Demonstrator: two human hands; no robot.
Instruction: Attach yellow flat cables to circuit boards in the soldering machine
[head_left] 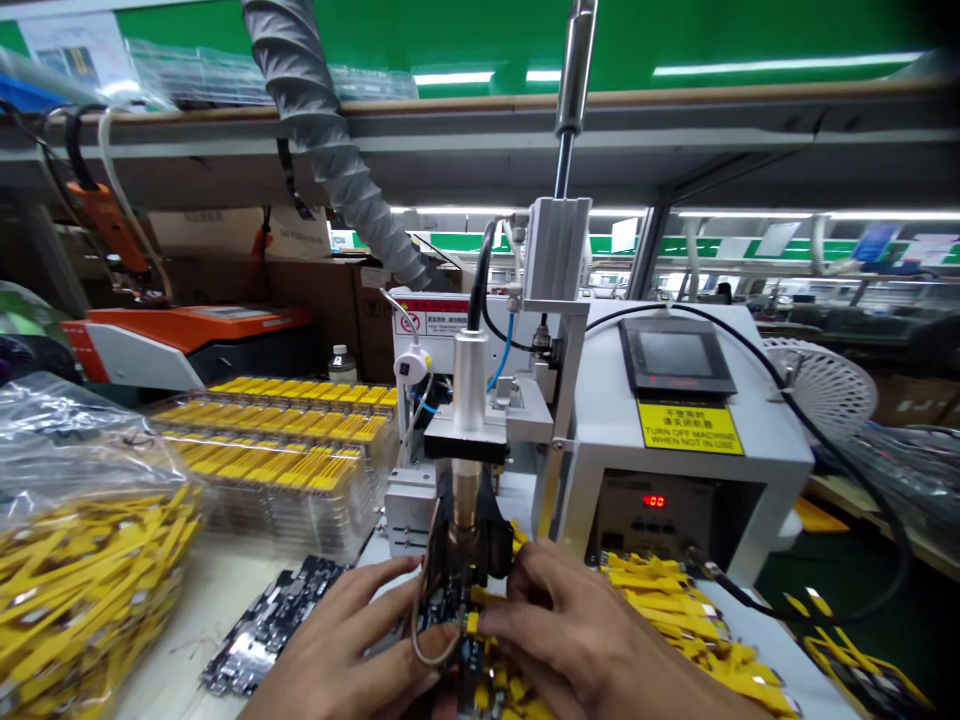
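While small components are crowded over its face, the dark, flat, rigid-looking circuit board (pixel 448 603) is seen beneath the upright silver metal cylinder (pixel 470 385) of the white bench machine (pixel 780 450), toward the near edge of the pale desk (pixel 217 570). Beside it, a short, flat yellow strip (pixel 472 622) is met by the right fingertips. The board can be judged light, stiff and fragile, best taken by its bare edges; the strip is likely thin, soft and a little slippery, best pinched flat near its end.

The left hand (pixel 352 640) is laid low from the left, palm down, its fingers spread forward and its thumb brought in at the board beside a thin brown looped tube (pixel 417 612); whether the board is gripped cannot be told. The right hand (pixel 577 625) is bent inward, fingers curled and drawn narrow; whether the strip is pinched or merely pressed cannot be told.

Farther out, loose yellow strips (pixel 675 610) are heaped along the desk's right edge. Leftward, more dark boards (pixel 274 625) are laid, with stacked clear plastic trays (pixel 307 520) behind and a clear plastic bag (pixel 82 440) toward the left edge.
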